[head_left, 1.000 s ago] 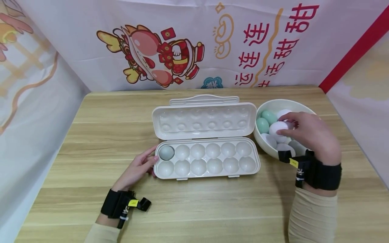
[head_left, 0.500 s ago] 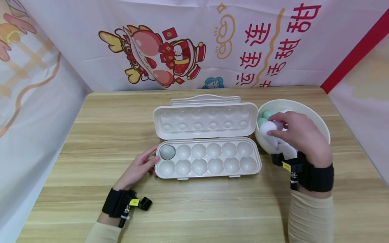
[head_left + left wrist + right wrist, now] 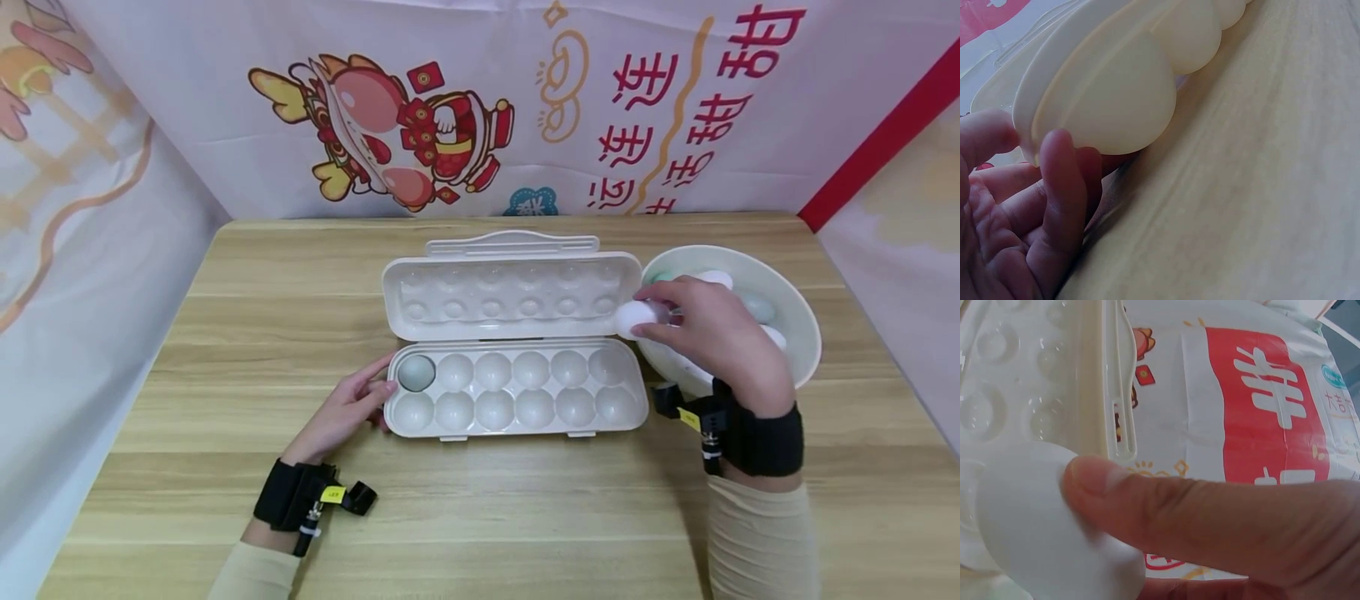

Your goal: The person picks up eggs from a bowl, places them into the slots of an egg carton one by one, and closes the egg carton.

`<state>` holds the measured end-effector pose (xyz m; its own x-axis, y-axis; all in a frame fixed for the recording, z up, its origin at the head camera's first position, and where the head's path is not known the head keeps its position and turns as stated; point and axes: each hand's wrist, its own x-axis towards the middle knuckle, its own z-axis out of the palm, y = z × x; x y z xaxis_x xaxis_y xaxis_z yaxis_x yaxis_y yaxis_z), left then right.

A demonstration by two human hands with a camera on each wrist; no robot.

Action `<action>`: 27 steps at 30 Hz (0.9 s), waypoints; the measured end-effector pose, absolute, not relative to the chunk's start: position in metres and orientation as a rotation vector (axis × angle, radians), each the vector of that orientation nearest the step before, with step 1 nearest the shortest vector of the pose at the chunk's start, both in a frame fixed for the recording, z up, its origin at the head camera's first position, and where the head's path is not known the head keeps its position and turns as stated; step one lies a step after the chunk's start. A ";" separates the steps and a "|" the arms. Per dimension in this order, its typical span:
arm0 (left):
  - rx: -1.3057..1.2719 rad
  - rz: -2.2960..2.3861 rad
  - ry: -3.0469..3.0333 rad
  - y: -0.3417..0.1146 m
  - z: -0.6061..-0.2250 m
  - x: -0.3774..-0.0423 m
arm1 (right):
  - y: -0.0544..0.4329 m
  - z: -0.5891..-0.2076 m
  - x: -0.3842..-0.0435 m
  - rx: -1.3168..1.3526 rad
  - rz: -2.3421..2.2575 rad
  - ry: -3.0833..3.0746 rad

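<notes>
A white egg (image 3: pixel 636 318) is pinched between the thumb and fingers of my right hand (image 3: pixel 708 329), just past the left rim of the white bowl (image 3: pixel 806 333) and beside the lid's right end. The right wrist view shows the same white egg (image 3: pixel 1035 519) close up, thumb pressed on its side. My left hand (image 3: pixel 348 412) grips the left end of the white plastic egg box (image 3: pixel 517 432), and the left wrist view has thumb and fingers around the egg box end (image 3: pixel 1110 94). One pale grey-green egg (image 3: pixel 416 372) sits in the back-left cup; the other cups hold nothing.
The egg box lid (image 3: pixel 510 296) lies folded back behind the cups, near the bowl. White and pale eggs (image 3: pixel 759 308) lie in the bowl, partly hidden by the right hand. A printed cloth (image 3: pixel 442 108) hangs along the back edge of the wooden table (image 3: pixel 480 517).
My right hand has lifted the white egg out of the bowl and moved left toward the egg box. The left hand has stayed at the box's left end.
</notes>
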<state>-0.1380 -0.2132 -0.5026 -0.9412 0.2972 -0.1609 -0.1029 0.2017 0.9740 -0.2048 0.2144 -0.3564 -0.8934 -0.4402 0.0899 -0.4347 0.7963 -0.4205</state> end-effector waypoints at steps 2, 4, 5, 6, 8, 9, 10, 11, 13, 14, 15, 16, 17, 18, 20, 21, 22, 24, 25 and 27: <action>0.183 1.797 2.167 -0.213 -0.503 -0.138 | 0.210 -0.357 -0.204 -0.720 -0.707 2.960; 0.181 1.798 2.163 -0.213 -0.503 -0.139 | 0.204 -0.358 -0.204 -0.729 -0.724 2.953; 0.182 1.798 2.162 -0.213 -0.503 -0.139 | 0.202 -0.358 -0.204 -0.735 -0.735 2.947; 0.187 1.801 2.160 -0.213 -0.503 -0.139 | 0.199 -0.359 -0.204 -0.745 -0.740 2.947; 0.188 1.809 2.156 -0.212 -0.503 -0.139 | 0.195 -0.359 -0.203 -0.761 -0.738 2.945; 0.189 1.814 2.153 -0.212 -0.503 -0.139 | 0.192 -0.360 -0.203 -0.761 -0.736 2.939; 0.191 1.818 2.152 -0.212 -0.503 -0.139 | 0.190 -0.360 -0.203 -0.759 -0.732 2.935; 0.193 1.820 2.154 -0.212 -0.503 -0.139 | 0.188 -0.360 -0.203 -0.754 -0.731 2.929; 0.194 1.827 2.156 -0.212 -0.503 -0.139 | 0.184 -0.361 -0.202 -0.750 -0.726 2.921; 0.196 1.828 2.158 -0.213 -0.503 -0.139 | 0.182 -0.361 -0.202 -0.750 -0.726 2.918; 0.198 1.829 2.160 -0.213 -0.503 -0.138 | 0.180 -0.362 -0.202 -0.754 -0.727 2.915; 0.200 1.827 2.163 -0.213 -0.503 -0.138 | 0.178 -0.362 -0.202 -0.767 -0.725 2.918; 0.201 1.826 2.166 -0.213 -0.503 -0.138 | 0.177 -0.363 -0.203 -0.778 -0.719 2.920; 0.202 1.825 2.168 -0.214 -0.503 -0.138 | 0.175 -0.363 -0.203 -0.787 -0.712 2.921; 0.204 1.816 2.175 -0.214 -0.503 -0.138 | 0.171 -0.365 -0.203 -0.799 -0.705 2.918; 0.203 1.811 2.180 -0.214 -0.503 -0.138 | 0.170 -0.365 -0.203 -0.807 -0.703 2.915; 0.204 1.807 2.182 -0.214 -0.503 -0.138 | 0.168 -0.367 -0.204 -0.814 -0.695 2.919; 0.207 1.806 2.183 -0.214 -0.504 -0.138 | 0.164 -0.370 -0.204 -0.834 -0.693 2.924; 0.207 1.808 2.182 -0.214 -0.504 -0.138 | 0.163 -0.371 -0.204 -0.844 -0.697 2.925; 0.206 1.813 2.179 -0.214 -0.503 -0.138 | 0.159 -0.372 -0.203 -0.871 -0.697 2.930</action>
